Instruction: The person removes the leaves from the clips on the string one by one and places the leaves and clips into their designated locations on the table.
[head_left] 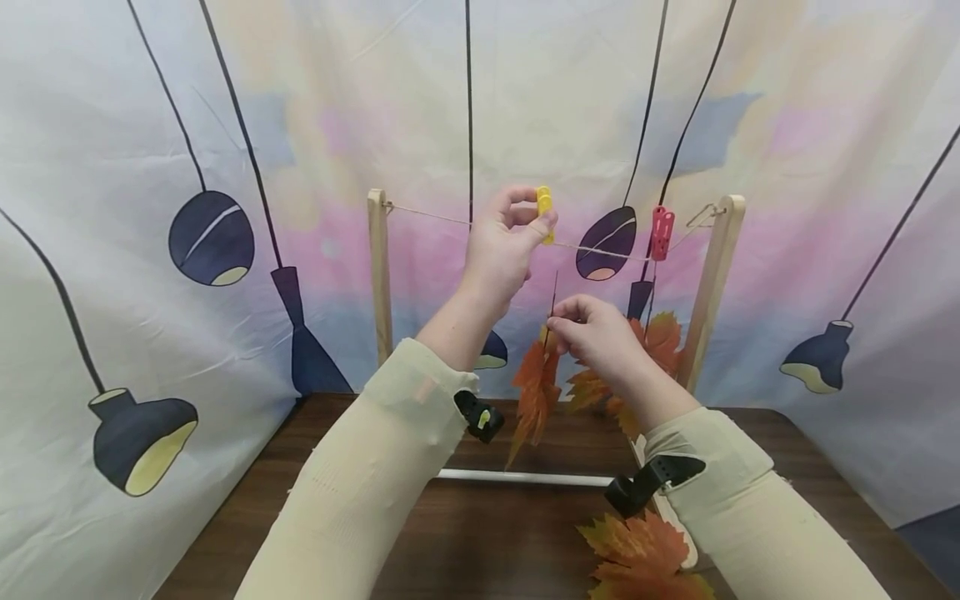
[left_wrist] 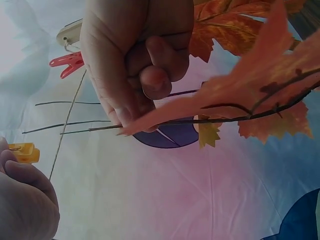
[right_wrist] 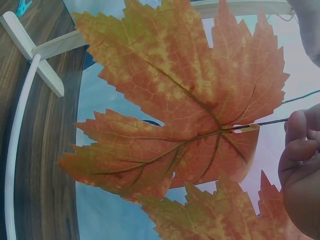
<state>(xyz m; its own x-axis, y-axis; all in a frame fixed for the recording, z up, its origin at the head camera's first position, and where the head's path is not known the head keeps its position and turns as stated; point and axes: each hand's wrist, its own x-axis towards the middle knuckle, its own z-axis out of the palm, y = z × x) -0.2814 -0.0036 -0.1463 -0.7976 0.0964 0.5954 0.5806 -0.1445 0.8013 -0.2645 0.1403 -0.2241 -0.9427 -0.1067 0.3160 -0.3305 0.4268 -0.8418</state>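
My left hand (head_left: 498, 250) pinches a yellow clothespin (head_left: 545, 218) between thumb and fingers, right at the string (head_left: 435, 217). Below it, my right hand (head_left: 603, 337) holds an orange artificial maple leaf (head_left: 537, 387) by its thin dark stem between thumb and fingertips. The stem points up towards the string, and the leaf blade hangs down. In the right wrist view the blade (right_wrist: 200, 115) spreads wide, orange with yellow-green edges. To the right, a red clothespin (head_left: 661, 233) sits on the string with another maple leaf (head_left: 663, 340) hanging under it, partly behind my right hand.
The string runs between a left wooden post (head_left: 380, 283) and a right wooden post (head_left: 712, 287). A white rod (head_left: 525, 478) crosses low between their feet. Another maple leaf (head_left: 641, 554) lies on the brown table (head_left: 480, 542). A teal clothespin (right_wrist: 23, 7) shows at the table's edge.
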